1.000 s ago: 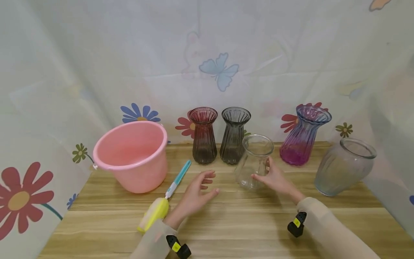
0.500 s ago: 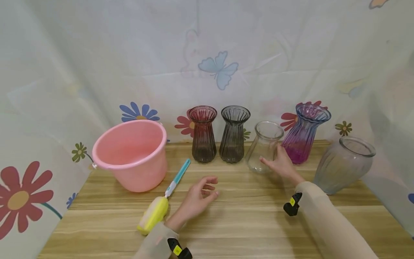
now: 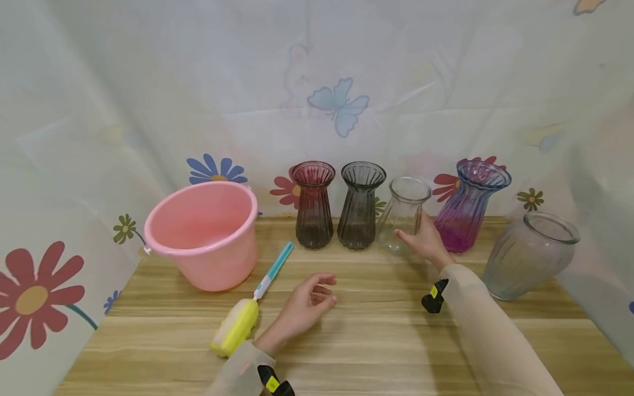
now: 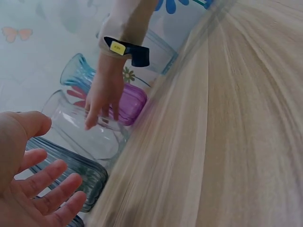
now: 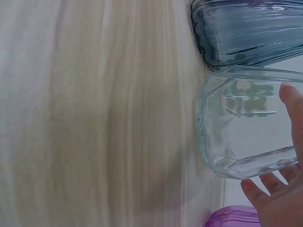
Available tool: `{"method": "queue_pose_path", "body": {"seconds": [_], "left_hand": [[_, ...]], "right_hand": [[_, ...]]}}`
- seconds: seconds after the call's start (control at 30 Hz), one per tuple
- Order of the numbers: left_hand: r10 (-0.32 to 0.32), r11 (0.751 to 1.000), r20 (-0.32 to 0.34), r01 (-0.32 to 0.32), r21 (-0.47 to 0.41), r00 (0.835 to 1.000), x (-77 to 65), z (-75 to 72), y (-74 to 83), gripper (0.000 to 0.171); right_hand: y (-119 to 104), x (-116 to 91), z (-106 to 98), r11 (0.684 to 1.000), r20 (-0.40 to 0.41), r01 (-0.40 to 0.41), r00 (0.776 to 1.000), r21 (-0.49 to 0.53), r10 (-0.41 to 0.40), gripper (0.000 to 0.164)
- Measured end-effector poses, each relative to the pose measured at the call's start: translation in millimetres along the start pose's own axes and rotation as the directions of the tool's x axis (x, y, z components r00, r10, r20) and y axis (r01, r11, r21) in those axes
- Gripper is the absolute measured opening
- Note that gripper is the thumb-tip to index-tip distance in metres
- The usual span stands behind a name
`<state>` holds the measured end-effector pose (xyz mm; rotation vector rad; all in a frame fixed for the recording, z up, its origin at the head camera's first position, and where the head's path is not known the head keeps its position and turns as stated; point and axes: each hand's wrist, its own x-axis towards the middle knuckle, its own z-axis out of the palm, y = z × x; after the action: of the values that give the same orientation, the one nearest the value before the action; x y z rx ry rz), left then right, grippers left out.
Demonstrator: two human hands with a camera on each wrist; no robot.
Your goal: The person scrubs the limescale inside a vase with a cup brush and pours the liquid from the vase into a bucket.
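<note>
Right hand: you have your right hand [image 3: 425, 241] spread about as wide as the body it holds, thumb across the near face, fingers along the right side; how firmly it presses cannot be told.
Clear vase: the clear vase [image 3: 402, 213] is in that grip, right of centre in the head view, roughly upright; whether its base bears fully on the table [image 3: 376, 341] cannot be told.
Left hand: your left hand [image 3: 304, 305], lower centre, holds nothing; its fingers are loosely bent.
Chip risk: the grey vase [image 3: 358, 217] is just beside the clear one on the left, contact unclear; a leftward push would likely knock glass on glass.
Tipping risk: your fingers sit in the narrow gap before the purple vase [image 3: 465, 212]; a quick withdrawal to the right could topple it.
Slip risk: smooth glass could slide if your thumb lifts early.
Row: the red vase [image 3: 314, 212] stands left of the grey one, clear of your reach.
Far right: a frosted vase [image 3: 532, 256] stands beyond your right forearm; a wide elbow swing might strike it.
Left side: a pink bucket [image 3: 215, 264]; below it, a sponge brush [image 3: 247, 313] lies close to your left sleeve.
</note>
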<state>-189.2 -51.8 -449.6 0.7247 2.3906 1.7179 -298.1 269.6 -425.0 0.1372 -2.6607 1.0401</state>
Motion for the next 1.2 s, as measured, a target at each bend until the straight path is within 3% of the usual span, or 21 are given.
{"method": "queue_pose_path", "body": {"seconds": [0.37,0.7,0.87,1.03,1.2], "left_hand": [[-0.004,1.0,0.008,0.004,-0.014,1.0,0.6,1.9,-3.1,0.04],[-0.007,1.0,-0.011,0.007,-0.025,1.0,-1.2,5.1,-7.6,0.041],[-0.024,0.999,-0.005,0.024,-0.045,1.0,-5.6,4.3,3.2,0.04],[-0.025,0.999,-0.005,0.025,-0.042,1.0,-11.8,-0.7,18.7,0.039],[-0.028,0.999,-0.004,0.028,-0.039,1.0,-13.5,-3.6,27.8,0.038]], "right_hand": [[2,14,4,0.997,-0.055,0.071,0.996,0.012,-0.07,0.07],[8,20,11,1.0,-0.067,0.009,0.998,-0.02,-0.011,0.079],[9,9,14,0.999,-0.089,-0.011,0.996,-0.046,0.006,0.084],[-6,-12,6,0.99,-0.084,-0.034,0.996,-0.134,0.023,0.083],[-28,-30,-21,0.981,-0.12,0.077,0.988,-0.178,-0.1,0.069]]}}
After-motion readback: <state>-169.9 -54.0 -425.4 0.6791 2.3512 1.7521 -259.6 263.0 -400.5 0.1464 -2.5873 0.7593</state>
